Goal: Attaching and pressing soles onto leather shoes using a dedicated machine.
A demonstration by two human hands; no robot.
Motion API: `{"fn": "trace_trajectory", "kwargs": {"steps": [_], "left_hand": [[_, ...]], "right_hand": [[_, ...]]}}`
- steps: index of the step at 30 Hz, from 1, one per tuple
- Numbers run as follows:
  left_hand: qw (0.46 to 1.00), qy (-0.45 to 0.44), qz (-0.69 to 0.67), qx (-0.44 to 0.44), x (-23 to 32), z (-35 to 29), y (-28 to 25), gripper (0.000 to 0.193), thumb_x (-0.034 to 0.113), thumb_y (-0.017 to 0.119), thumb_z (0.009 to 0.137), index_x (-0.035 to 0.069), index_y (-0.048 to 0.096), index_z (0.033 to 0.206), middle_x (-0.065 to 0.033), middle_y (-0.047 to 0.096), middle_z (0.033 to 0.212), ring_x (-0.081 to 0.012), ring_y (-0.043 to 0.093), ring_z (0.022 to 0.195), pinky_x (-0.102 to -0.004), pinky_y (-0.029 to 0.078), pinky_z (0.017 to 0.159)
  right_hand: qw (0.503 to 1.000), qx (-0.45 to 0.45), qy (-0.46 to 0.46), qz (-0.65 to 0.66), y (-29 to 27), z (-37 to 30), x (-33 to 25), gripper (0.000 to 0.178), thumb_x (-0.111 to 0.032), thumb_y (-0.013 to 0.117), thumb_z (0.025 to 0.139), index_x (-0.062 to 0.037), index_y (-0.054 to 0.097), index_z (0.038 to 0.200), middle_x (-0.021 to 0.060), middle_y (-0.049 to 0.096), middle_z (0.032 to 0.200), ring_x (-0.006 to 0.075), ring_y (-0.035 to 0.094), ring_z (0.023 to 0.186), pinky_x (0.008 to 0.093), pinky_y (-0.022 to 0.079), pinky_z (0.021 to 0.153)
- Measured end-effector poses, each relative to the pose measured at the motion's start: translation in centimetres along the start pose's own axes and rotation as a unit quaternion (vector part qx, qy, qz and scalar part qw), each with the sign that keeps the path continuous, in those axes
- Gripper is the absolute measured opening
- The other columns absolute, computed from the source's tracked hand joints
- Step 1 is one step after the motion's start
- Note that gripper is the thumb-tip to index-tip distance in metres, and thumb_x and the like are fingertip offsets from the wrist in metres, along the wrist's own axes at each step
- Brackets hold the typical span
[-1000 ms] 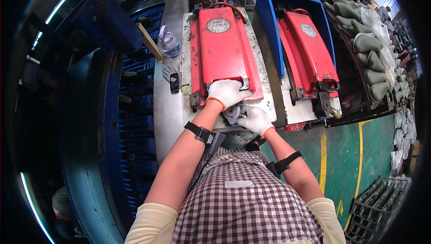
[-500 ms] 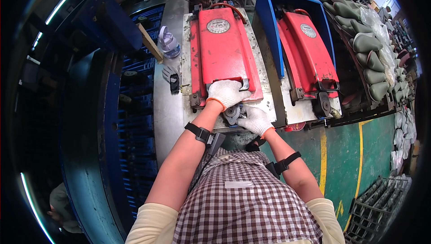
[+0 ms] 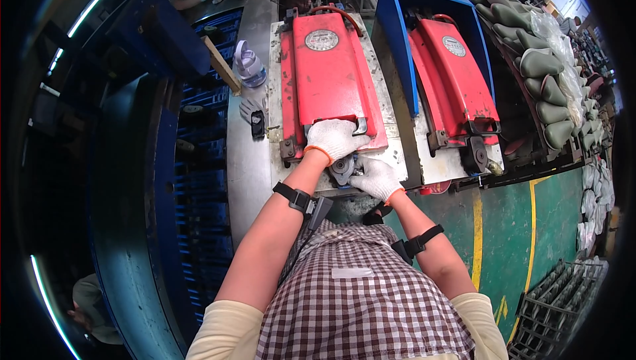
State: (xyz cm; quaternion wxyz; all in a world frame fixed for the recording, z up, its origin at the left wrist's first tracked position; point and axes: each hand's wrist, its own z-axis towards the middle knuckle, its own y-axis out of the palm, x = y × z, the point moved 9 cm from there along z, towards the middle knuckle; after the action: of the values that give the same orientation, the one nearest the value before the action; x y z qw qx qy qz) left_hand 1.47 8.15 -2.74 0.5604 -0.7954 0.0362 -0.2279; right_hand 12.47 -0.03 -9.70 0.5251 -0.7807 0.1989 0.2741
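— Where were your hands at that moment?

— Both gloved and close in front of my checked shirt. My right hand (image 3: 376, 178) was curled around a small grey round part (image 3: 342, 169) at the near edge of the desk (image 3: 248, 168), fingers closed on it. My left hand (image 3: 333, 139) lay just above, fingers bent over the near end of the red mould (image 3: 329, 82), pressing by its metal handle (image 3: 361, 126). The round part sat between my two hands, touching both.

— And the mould itself?

— Shut, lying flat on the pale, stained plate of the desk, with a round label (image 3: 321, 40) near its far end.

— What else was on the desk?

— To my left, a small black object (image 3: 258, 123) beside the mould; farther on, a clear plastic bottle (image 3: 250, 66) and a wooden stick (image 3: 221, 64) leaning near it.

— And to your right?

— A second red mould (image 3: 452, 82), set inside a blue frame (image 3: 397, 22). Beyond that, rows of dark green boots (image 3: 540, 62) ran along the far right. The green floor (image 3: 510, 227) with a yellow line was under me.
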Motion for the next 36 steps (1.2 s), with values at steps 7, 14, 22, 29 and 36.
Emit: {"fn": "trace_trajectory", "kwargs": {"steps": [7, 14, 22, 29, 36], "left_hand": [[1.000, 0.003, -0.009, 0.000, -0.1, 0.0, 0.2, 0.073, 0.076, 0.053, 0.089, 0.009, 0.077, 0.103, -0.0173, 0.077, 0.105, -0.0339, 0.074, 0.099, -0.0473, 0.056, 0.089], [0.999, 0.019, -0.012, 0.030, -0.2, 0.2, 0.1, 0.075, 0.075, 0.053, 0.089, 0.007, 0.080, 0.102, -0.0194, 0.077, 0.102, -0.0350, 0.075, 0.095, -0.0481, 0.058, 0.084], [1.000, 0.005, 0.003, 0.010, 0.1, -0.1, -0.1, 0.071, 0.075, 0.054, 0.089, 0.009, 0.077, 0.103, -0.0175, 0.077, 0.104, -0.0349, 0.074, 0.097, -0.0478, 0.056, 0.087], [1.000, 0.003, -0.009, 0.014, -0.2, 0.0, 0.2, 0.067, 0.072, 0.056, 0.089, 0.010, 0.078, 0.100, -0.0178, 0.076, 0.101, -0.0349, 0.074, 0.095, -0.0482, 0.056, 0.085], [0.998, 0.032, -0.035, 0.048, 0.3, -0.7, -1.2, 0.048, 0.055, 0.063, 0.090, 0.010, 0.075, 0.100, -0.0176, 0.075, 0.098, -0.0363, 0.073, 0.094, -0.0493, 0.055, 0.083]], "right_hand": [[1.000, -0.009, 0.007, 0.013, 0.0, -0.1, -0.1, 0.045, -0.043, 0.076, 0.077, -0.0072, 0.074, 0.105, 0.0217, 0.074, 0.096, 0.0378, 0.072, 0.094, 0.0443, 0.056, 0.086], [1.000, -0.002, 0.000, 0.011, 0.2, 0.1, 0.1, 0.046, -0.044, 0.075, 0.076, -0.0080, 0.075, 0.105, 0.0221, 0.074, 0.096, 0.0381, 0.072, 0.094, 0.0443, 0.056, 0.086], [0.995, -0.006, 0.034, 0.098, 4.2, 0.4, 2.9, 0.055, -0.049, 0.071, 0.084, -0.0034, 0.069, 0.114, 0.0203, 0.075, 0.090, 0.0354, 0.073, 0.085, 0.0431, 0.057, 0.078], [0.901, -0.362, 0.133, 0.200, 11.6, -4.1, -1.2, 0.077, -0.063, 0.053, 0.099, 0.0004, 0.046, 0.142, 0.0181, 0.071, 0.085, 0.0231, 0.066, 0.060, 0.0356, 0.053, 0.053], [0.887, -0.446, 0.093, 0.077, 11.6, -5.1, -3.9, 0.074, -0.067, 0.048, 0.100, 0.0017, 0.066, 0.121, 0.0170, 0.074, 0.087, 0.0241, 0.069, 0.063, 0.0371, 0.055, 0.056]]}}
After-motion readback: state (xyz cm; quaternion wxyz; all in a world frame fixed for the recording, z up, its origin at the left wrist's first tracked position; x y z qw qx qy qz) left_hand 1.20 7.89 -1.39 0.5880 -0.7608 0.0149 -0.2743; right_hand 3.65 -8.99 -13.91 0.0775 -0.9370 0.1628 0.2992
